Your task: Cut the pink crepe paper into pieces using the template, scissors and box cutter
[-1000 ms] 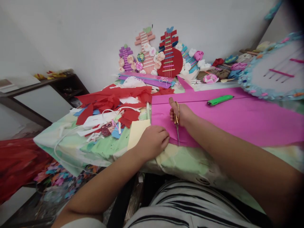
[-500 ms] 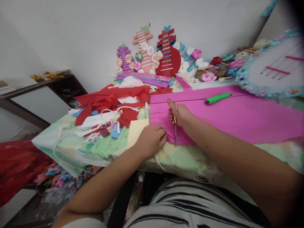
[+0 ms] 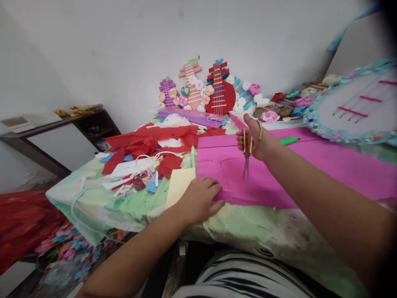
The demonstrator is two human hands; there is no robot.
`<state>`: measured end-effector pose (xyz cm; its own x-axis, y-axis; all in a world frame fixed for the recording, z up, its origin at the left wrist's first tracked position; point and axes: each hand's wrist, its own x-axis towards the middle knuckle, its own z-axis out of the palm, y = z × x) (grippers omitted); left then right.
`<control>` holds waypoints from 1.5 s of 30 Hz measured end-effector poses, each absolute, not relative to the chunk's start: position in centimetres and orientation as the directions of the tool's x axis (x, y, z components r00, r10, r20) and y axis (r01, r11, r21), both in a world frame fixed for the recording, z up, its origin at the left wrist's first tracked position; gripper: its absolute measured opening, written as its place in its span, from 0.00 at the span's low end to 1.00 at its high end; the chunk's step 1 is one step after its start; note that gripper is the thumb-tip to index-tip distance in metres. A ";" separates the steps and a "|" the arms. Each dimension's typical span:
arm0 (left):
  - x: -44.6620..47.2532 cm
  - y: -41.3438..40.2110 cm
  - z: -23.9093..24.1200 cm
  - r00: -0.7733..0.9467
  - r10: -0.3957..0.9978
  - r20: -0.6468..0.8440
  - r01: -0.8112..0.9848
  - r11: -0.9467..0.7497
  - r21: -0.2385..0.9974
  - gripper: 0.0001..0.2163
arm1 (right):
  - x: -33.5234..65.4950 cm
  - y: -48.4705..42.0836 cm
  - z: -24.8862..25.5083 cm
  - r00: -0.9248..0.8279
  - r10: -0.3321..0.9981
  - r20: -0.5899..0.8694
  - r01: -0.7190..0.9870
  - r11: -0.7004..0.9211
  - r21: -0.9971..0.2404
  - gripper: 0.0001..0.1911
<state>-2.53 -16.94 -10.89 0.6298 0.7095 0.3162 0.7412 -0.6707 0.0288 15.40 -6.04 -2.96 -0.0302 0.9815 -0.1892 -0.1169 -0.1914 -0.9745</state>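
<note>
My right hand [image 3: 256, 140] grips a pair of gold-handled scissors [image 3: 247, 157] by the finger loops. Their blades point down, slightly parted, over the bright pink sheet [image 3: 310, 174]. My left hand [image 3: 203, 196] rests at the near left corner of that sheet, fingers extended and thumb apart, touching its edge. A green utility knife [image 3: 289, 141] lies on the sheet just beyond my right wrist, partly covered by it. Beside my left hand is a pale yellow piece of paper [image 3: 180, 184].
Red crepe paper [image 3: 133, 145] and white scraps cover the table's left part. Decorated paper instruments, among them a red lute [image 3: 221, 97], lean on the wall. A blue-trimmed oval piece [image 3: 347, 120] stands at the right. A dark cabinet [image 3: 89, 124] is at the left.
My right hand has lifted the scissors up and to the right, away from the sheet's near edge, and their blades have parted. My left hand stays at the corner, its thumb now spread.
</note>
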 end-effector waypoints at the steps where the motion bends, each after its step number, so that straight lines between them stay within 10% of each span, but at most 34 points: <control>1: -2.5 -16.9 -10.8 0.642 0.709 0.292 0.736 -0.676 0.025 0.13 | 16.4 -5.8 -2.6 -0.025 0.991 -0.130 -0.024 -0.131 -0.991 0.25; 4: -2.4 -16.8 -10.5 0.666 0.706 0.243 0.726 -0.688 0.010 0.10 | 19.3 -5.5 -2.4 -0.031 0.996 0.082 0.456 0.087 -0.886 0.24; 6: -2.3 -16.7 -10.1 0.668 0.709 0.228 0.728 -0.685 -0.003 0.10 | 20.8 -5.7 -2.9 -0.146 0.973 0.176 0.778 0.223 -0.587 0.23; 11: -2.1 -16.2 -8.7 0.589 0.778 0.218 0.792 -0.610 0.037 0.10 | 21.8 -6.8 -5.5 -0.293 0.944 0.149 0.947 0.308 -0.088 0.19; 45: -1.5 -1.7 -3.5 0.309 0.873 0.377 0.947 -0.318 -0.041 0.13 | 21.4 -6.9 -9.2 -0.397 0.916 -0.056 0.916 0.399 0.034 0.24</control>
<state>-1.48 -1.71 -3.51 0.3094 0.8731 0.3767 0.9472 -0.3180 -0.0410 21.39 -6.88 -9.25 -0.3971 0.9160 -0.0562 0.9162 0.3993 0.0339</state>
